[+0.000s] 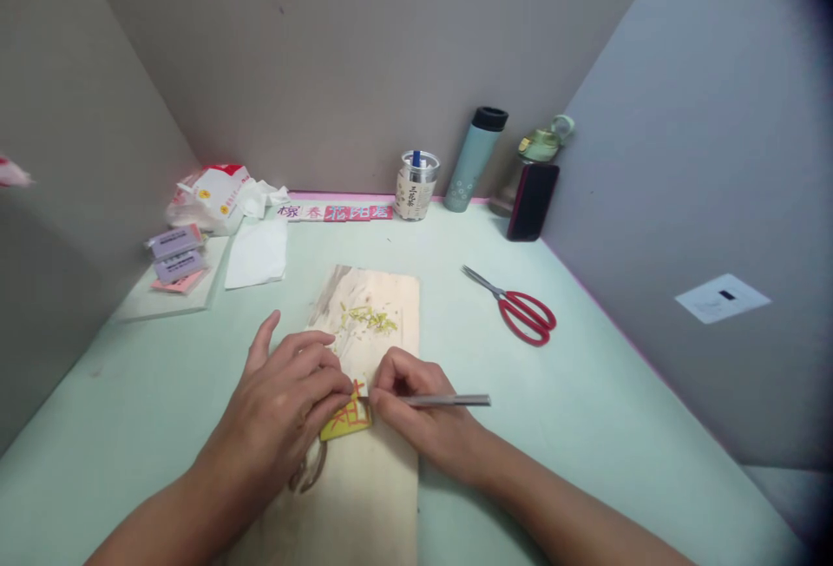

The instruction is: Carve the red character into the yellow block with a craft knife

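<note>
On the wooden board (396, 479) lies a yellow carving block (350, 428) with a character drawn on it in red-orange lines. My left hand (292, 388) steadies this block, its thumb and fingertips on the left and upper parts. The little finger sticks up, away from the others. My right hand (416, 397) is closed round a slim knife with a silver handle (455, 400), which points right. Its tip is at the block's upper right edge, close to my left fingertips. Yellow-green shavings (370, 318) lie scattered farther up the board.
Red-handled scissors (526, 314) lie to the right. Behind stand a clear cup (416, 188), a teal tumbler (475, 162), a bottle (540, 145) and a phone (534, 203). Carved blocks (338, 213) line the back wall. Packaged blocks (177, 253), tissue (257, 253) and a bag (212, 197) sit left.
</note>
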Demonstrator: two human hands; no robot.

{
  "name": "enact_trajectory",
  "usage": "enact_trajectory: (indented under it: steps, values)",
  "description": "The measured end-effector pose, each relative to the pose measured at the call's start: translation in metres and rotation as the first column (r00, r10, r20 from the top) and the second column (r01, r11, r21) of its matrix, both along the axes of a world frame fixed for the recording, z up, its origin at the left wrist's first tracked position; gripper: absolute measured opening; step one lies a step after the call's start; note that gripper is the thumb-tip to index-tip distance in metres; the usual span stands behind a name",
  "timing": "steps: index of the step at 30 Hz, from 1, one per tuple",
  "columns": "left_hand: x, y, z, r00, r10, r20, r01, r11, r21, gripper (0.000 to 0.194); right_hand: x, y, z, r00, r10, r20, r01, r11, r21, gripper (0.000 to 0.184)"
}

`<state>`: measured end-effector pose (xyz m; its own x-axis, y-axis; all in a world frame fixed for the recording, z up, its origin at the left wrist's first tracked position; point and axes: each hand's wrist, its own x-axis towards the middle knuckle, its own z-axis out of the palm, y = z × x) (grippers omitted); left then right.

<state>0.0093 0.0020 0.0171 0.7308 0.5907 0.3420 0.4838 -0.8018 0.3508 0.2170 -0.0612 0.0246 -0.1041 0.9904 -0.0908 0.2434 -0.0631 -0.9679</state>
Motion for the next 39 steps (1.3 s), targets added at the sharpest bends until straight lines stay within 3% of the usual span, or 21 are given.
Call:
enact_trajectory:
  steps: [5, 15, 23, 27, 32, 39]
  values:
    - [0.001, 0.000, 0.003, 1.000, -0.024, 0.014, 0.024, 1.000, -0.007, 0.024, -0.002, -0.001, -0.001, 1.000, -0.006, -0.013, 0.006, 1.000, 0.011, 0.017]
    - [0.006, 0.002, 0.013, 0.995, -0.084, -0.058, 0.089, 0.991, 0.102, 0.027, -0.006, -0.002, -0.004, 0.990, -0.064, -0.127, 0.065, 0.998, 0.007, 0.015]
    - [0.016, 0.000, 0.019, 0.992, -0.061, -0.114, 0.076, 0.988, 0.134, 0.033, -0.009, -0.002, -0.007, 0.991, -0.084, -0.108, 0.087, 0.996, 0.027, 0.017]
    - [0.020, -0.003, 0.022, 0.976, -0.018, -0.219, 0.043, 0.993, 0.109, 0.032, -0.010, -0.001, -0.010, 0.991, -0.087, -0.102, 0.093, 0.995, 0.048, 0.017]
    - [0.027, -0.008, 0.032, 0.900, 0.060, -0.431, -0.064, 0.998, 0.007, 0.028, -0.010, -0.001, -0.012, 0.990, -0.086, -0.110, 0.095, 0.993, 0.074, 0.017]
    - [0.030, -0.010, 0.038, 0.856, 0.131, -0.500, -0.198, 0.977, -0.082, 0.021, -0.010, 0.001, -0.013, 0.988, -0.083, -0.133, 0.098, 0.989, 0.109, 0.016]
